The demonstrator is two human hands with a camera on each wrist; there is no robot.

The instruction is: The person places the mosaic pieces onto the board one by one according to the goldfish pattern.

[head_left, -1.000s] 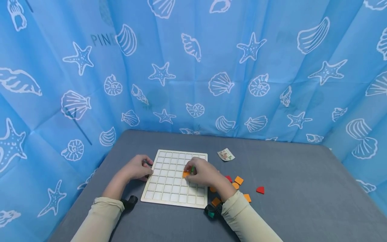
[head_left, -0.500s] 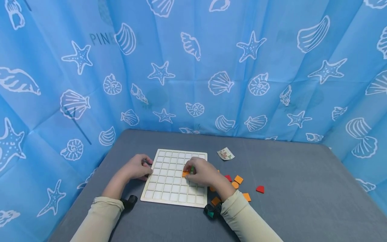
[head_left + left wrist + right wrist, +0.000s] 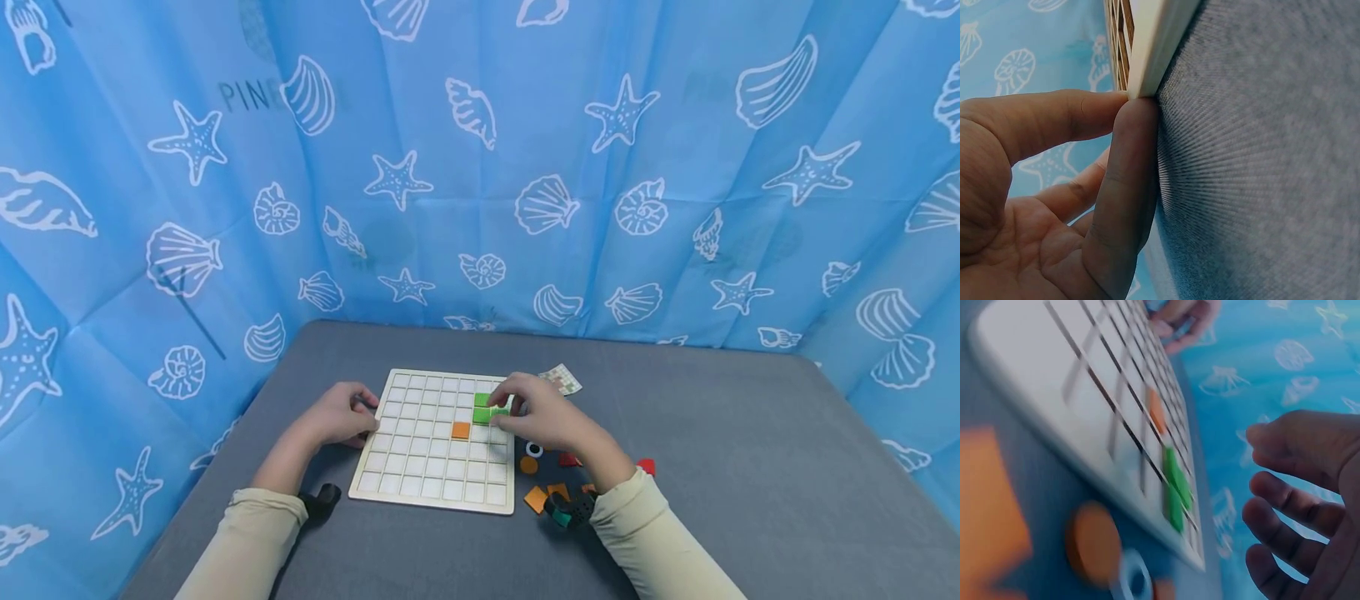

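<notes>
- Currently the right hand hovers over the right edge of the grid board, fingers loosely spread and holding nothing, as the right wrist view shows; fingertips sit just beside the green tiles.
- Green tiles lie in cells near the board's right edge; an orange tile sits in a cell just below and left of them.
- Left hand braces the board's left edge, thumb and a finger pinching the rim between them.
- Risk: a fingertip catching a green tile could flip it out of its cell, since the hand is so close.
- Risk: if the left pinch slackens, a nudge could slide the board on the grey table and shake the seated tiles.
- Risk: the right sleeve lies over the loose pieces beside the board; dragging it could scatter them.
- Pattern card near the fingers could be knocked aside.
</notes>
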